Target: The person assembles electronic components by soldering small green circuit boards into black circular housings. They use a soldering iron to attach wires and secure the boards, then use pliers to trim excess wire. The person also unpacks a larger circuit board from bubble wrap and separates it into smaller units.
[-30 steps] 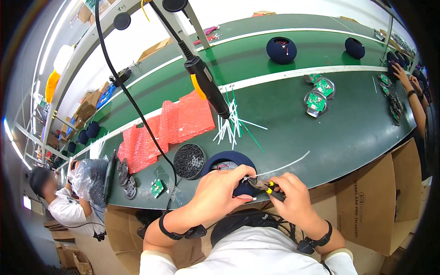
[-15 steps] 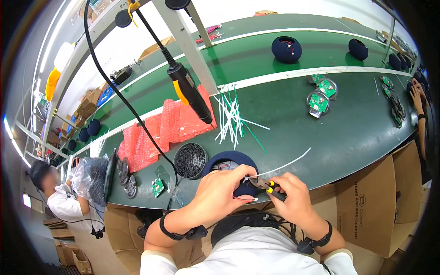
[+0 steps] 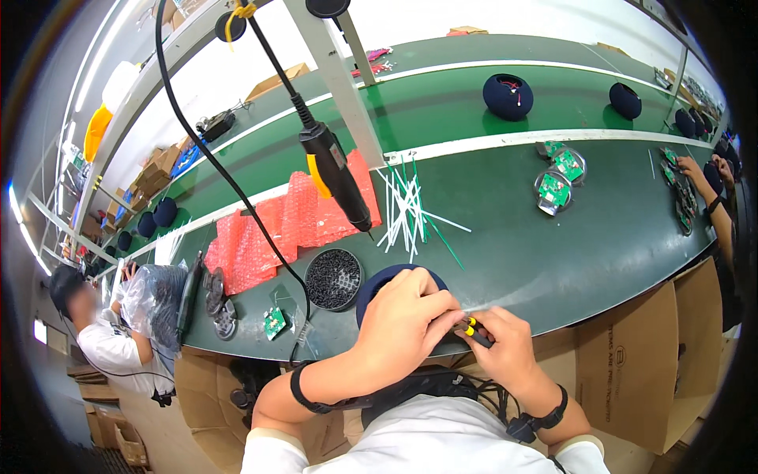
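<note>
Pliers were clamped in the right hand's grip; the left hand's grip could not be determined. Beneath it, the navy housing sat at the near edge of the desk, apparently unfinished; strips beyond lay unused.

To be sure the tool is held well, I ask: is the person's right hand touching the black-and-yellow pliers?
Touching. The head view shows the right hand closed on the pliers at their handle end, without gap.
</note>
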Tool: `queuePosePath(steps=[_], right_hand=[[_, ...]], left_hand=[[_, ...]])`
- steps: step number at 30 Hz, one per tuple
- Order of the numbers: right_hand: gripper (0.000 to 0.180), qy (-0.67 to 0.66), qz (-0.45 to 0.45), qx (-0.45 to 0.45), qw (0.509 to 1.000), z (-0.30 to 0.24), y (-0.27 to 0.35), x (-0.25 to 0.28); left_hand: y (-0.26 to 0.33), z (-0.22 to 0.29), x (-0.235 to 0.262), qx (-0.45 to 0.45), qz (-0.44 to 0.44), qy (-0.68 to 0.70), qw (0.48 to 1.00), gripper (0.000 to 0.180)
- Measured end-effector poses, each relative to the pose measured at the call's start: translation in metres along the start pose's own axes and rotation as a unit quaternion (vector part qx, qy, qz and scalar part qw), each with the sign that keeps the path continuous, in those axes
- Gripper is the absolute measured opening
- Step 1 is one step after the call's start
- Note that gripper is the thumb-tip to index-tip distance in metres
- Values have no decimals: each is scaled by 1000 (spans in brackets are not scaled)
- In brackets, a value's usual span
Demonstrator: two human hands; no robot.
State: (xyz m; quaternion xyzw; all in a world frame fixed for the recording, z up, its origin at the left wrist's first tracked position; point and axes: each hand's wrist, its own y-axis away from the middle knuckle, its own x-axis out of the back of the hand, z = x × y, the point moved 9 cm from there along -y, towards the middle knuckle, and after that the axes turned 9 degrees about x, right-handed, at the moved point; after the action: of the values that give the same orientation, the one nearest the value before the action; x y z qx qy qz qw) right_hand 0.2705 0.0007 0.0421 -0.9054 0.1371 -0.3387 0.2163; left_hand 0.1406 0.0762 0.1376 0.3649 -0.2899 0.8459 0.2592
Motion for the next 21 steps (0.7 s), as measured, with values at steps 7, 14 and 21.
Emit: queuePosePath(steps=[7,14,21], right_hand=[[36,186,22,-1,982,22,-17,23],[69,252,-20,78,964,29,-50,44],[62,26,-228,155,961,-65,-53,-23]], left_hand=[[8,-1,55,14,127,121,984,4],[56,-116,214,171,416,135,883,12],[-28,-280,120,342,73,168,922,20]])
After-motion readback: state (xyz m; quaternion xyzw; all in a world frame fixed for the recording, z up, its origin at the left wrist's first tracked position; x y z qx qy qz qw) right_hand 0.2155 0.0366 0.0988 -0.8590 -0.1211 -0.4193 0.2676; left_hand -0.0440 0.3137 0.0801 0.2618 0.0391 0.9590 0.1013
